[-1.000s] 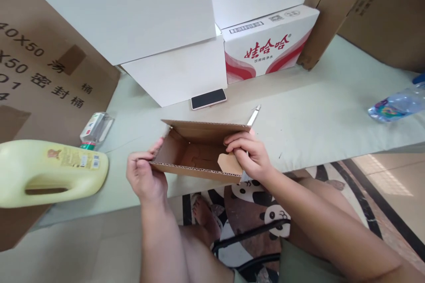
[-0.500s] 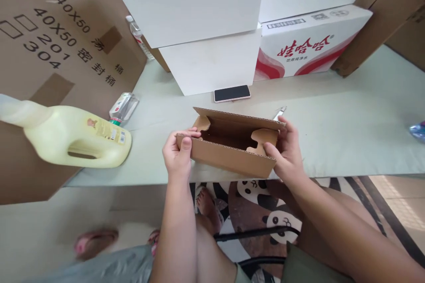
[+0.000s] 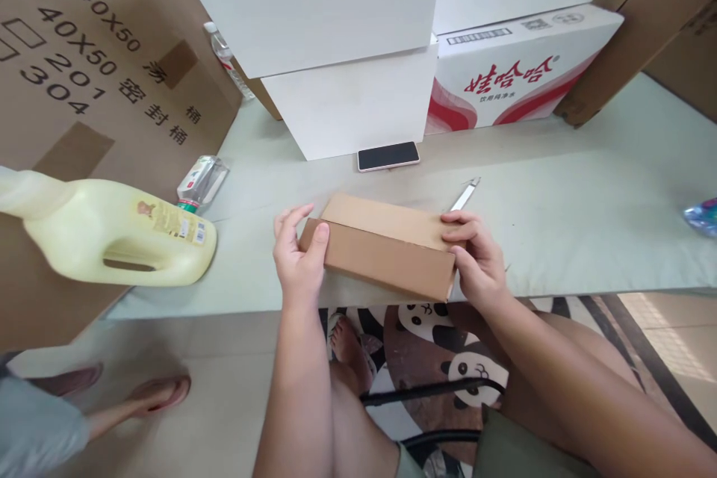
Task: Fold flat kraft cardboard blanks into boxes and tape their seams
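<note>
A small brown cardboard box is between my hands at the table's front edge, its long top flap folded down so the inside is hidden. My left hand grips the box's left end, thumb on the front face and fingers behind. At the right end, my right hand has its fingers on the top flap and its thumb at the front corner. Just behind the box lies a slim silvery tool, partly screened by my right hand's side of the box; its exact kind is unclear.
A phone lies before stacked white cartons. To the left are a yellow jug, a small clear bottle and a large carton. A red-and-white carton stands behind. Another person's foot is on the floor at left.
The box stood open with its flaps up; now its top flap is folded down over the opening. My right fingers have moved onto the flap. The other person's legs have shifted left.
</note>
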`<state>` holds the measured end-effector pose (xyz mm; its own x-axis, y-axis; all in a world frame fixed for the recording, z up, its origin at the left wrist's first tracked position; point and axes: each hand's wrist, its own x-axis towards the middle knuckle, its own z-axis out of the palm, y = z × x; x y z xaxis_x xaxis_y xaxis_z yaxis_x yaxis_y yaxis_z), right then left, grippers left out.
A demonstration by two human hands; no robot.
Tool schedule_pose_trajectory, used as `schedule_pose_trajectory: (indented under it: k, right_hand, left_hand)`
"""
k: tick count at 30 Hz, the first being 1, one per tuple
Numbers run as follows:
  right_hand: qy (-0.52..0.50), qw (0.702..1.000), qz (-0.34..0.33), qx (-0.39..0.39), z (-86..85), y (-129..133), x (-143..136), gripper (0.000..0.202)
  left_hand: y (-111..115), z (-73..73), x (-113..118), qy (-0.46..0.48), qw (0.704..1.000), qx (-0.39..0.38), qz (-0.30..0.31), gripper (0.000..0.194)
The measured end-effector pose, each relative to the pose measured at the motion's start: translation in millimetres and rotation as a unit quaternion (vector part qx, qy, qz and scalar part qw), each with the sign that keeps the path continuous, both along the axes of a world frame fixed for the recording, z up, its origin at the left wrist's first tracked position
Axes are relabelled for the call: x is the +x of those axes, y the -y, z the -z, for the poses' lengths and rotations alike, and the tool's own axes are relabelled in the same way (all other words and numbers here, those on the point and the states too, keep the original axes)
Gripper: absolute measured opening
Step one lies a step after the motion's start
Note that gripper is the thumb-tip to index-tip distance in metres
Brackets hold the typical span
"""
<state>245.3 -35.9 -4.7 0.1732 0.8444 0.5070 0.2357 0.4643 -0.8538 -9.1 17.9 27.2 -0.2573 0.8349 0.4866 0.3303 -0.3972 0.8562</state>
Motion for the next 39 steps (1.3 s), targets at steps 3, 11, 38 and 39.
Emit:
schedule_pose_trajectory:
  k: [3,11,38,39]
  right_hand:
    - [-0.006,1.0,-0.024,0.009,-2.7,2,1,0.019]
    - [-0.054,0.984,0.013,-0.169,12.8,-11,13,0.047]
    - [-0.028,0.999,-0.021,-0.029,-13.1,-6,8,0.022]
    - [-0.015,0.999,-0.038,-0.032,-14.3,-6,7,0.02]
  left_hand:
    - [1,-4.4,-2,-0.049,0.997,-0.037,0.044,0.021]
    - [-10,-1.5,-26,0.154,0.984,-0.084,-0.034,0.025]
    - [-11,35.7,20,-0.079,0.848,-0.412,0.324,0.044]
    - [-14,37.5,19,-0.063,0.896,-0.354,0.26,0.041]
